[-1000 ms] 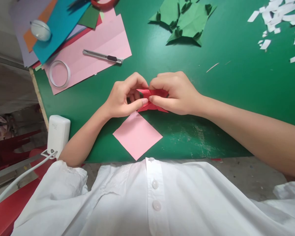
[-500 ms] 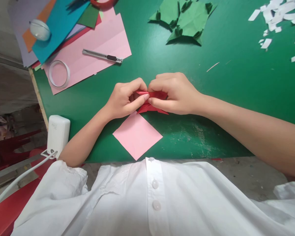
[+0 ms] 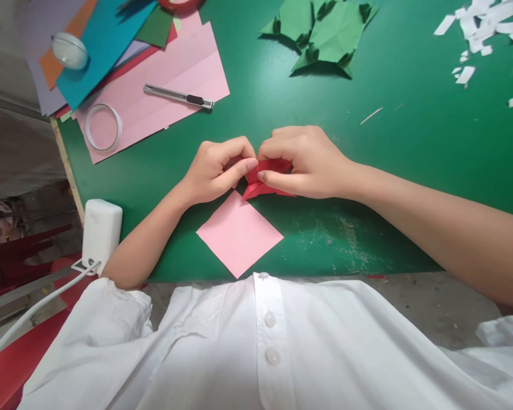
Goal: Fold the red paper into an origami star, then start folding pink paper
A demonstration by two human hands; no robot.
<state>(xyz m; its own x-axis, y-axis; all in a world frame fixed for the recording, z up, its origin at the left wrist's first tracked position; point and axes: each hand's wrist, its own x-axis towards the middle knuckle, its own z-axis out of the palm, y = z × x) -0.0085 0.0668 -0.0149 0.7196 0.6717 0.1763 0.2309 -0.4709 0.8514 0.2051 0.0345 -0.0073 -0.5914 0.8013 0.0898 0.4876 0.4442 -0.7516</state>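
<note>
A piece of folded red paper (image 3: 273, 166) is held just above the green table, partly hidden by my fingers. My right hand (image 3: 310, 162) pinches it from the right, thumb on the near side and fingers curled over the far side. My left hand (image 3: 224, 168) is closed at its left edge, thumb and forefinger pressed together there. Just below them a square of pink paper (image 3: 240, 236) lies flat with one corner toward my body. The red paper's near left tip hangs by the square's top corner; I cannot tell if they touch.
At the back left, coloured sheets carry a utility knife (image 3: 179, 96), a tape roll (image 3: 103, 127) and a white rounded object (image 3: 69, 51). Folded green paper pieces (image 3: 331, 40) lie at the back, white scraps (image 3: 479, 25) back right. A white power bank (image 3: 102, 234) with a cable sits left.
The red paper has turned slightly between my hands, and more of its face shows beside my left thumb. The red flap that stuck out over my left fingers no longer shows.
</note>
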